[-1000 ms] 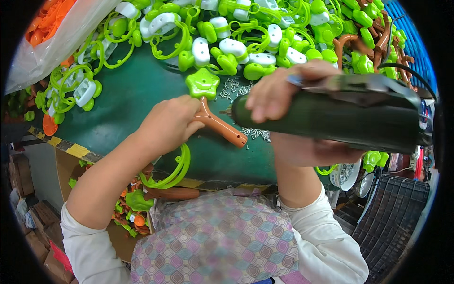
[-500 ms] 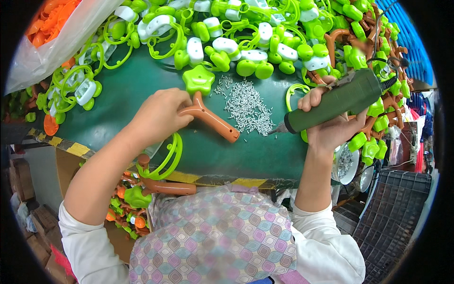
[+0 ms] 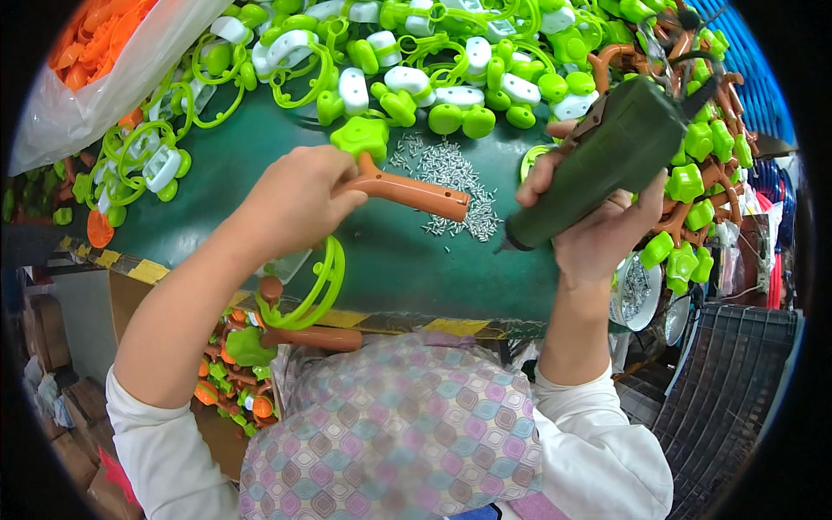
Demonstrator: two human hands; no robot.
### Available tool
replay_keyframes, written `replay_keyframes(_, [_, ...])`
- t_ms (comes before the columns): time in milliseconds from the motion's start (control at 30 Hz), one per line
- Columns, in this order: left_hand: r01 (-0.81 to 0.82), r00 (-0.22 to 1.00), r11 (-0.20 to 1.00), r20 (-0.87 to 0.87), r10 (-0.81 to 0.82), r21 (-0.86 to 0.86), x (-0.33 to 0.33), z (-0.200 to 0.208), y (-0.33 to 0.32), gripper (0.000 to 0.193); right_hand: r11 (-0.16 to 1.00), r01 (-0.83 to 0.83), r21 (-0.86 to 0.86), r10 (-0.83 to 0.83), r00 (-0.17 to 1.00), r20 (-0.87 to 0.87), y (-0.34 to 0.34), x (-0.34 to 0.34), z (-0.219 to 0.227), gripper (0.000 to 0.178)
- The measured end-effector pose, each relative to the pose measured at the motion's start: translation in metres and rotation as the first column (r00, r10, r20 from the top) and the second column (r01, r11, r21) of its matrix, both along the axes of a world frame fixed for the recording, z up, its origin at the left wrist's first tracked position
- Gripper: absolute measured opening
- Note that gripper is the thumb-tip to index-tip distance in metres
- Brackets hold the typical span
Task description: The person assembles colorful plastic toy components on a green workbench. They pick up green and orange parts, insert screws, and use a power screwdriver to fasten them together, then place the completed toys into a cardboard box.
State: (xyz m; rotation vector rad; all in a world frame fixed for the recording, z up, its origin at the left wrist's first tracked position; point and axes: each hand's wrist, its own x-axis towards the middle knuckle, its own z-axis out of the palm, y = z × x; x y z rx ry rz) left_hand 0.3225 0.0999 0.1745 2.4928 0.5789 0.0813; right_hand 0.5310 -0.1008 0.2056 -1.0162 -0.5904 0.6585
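1. In the head view, taking twelve o'clock as away from the patterned apron (image 3: 399, 425), the left hand (image 3: 303, 189) is holding a brown forked piece (image 3: 420, 194) over the table (image 3: 399, 282), thumb and fingers clamped near its fork.
2. The right hand (image 3: 602, 238) is gripping a dark green driver (image 3: 607, 156), fingers wrapped round its body; its blurred tip is pointing toward half past seven, just beside the small screws (image 3: 446, 165).
3. To my eye, a swinging handle could be scattering those screws; a slipping tip, from a loose grip, could be scratching plastic or catching fingers.
4. The piece's long axis is running nearly crosswise, its handle pointing toward half past three; a green star (image 3: 360, 137) is sitting at its twelve-o'clock prong.
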Motion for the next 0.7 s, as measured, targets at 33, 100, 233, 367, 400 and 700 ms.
replay_keyframes(33, [-0.06, 0.997, 0.983, -0.062, 0.05, -0.175, 0.002, 0.009, 0.0, 0.017, 0.994, -0.025, -0.107, 0.032, 0.998, 0.061, -0.01, 0.013, -0.003, 0.083])
replay_keyframes(100, [-0.193, 0.974, 0.852, -0.202, 0.105, -0.487, 0.008, 0.034, 0.005, 0.016, 0.98, 0.055, -0.189, -0.055, 0.998, 0.005, -0.021, 0.03, -0.01, 0.082])
replay_keyframes(233, [-0.212, 0.974, 0.708, -0.208, 0.094, -0.673, 0.007, 0.057, 0.025, 0.022, 0.912, 0.295, -0.284, -0.258, 0.953, 0.162, -0.038, 0.051, -0.037, 0.076])
replay_keyframes(367, [-0.202, 0.977, 0.703, -0.094, 0.191, -0.682, -0.003, 0.076, 0.027, 0.02, 0.546, 0.808, 0.221, -0.614, 0.206, 0.762, -0.028, 0.05, -0.041, 0.052])
replay_keyframes(400, [-0.191, 0.977, 0.686, -0.066, 0.205, -0.702, -0.006, 0.08, 0.027, 0.02, 0.444, 0.801, 0.402, -0.629, -0.041, 0.776, -0.026, 0.042, -0.034, 0.05])
replay_keyframes(700, [-0.187, 0.971, 0.949, 0.099, 0.218, -0.253, -0.02, 0.074, -0.003, 0.028, 0.907, 0.177, -0.381, 0.369, 0.098, 0.924, 0.064, -0.053, 0.023, 0.042])
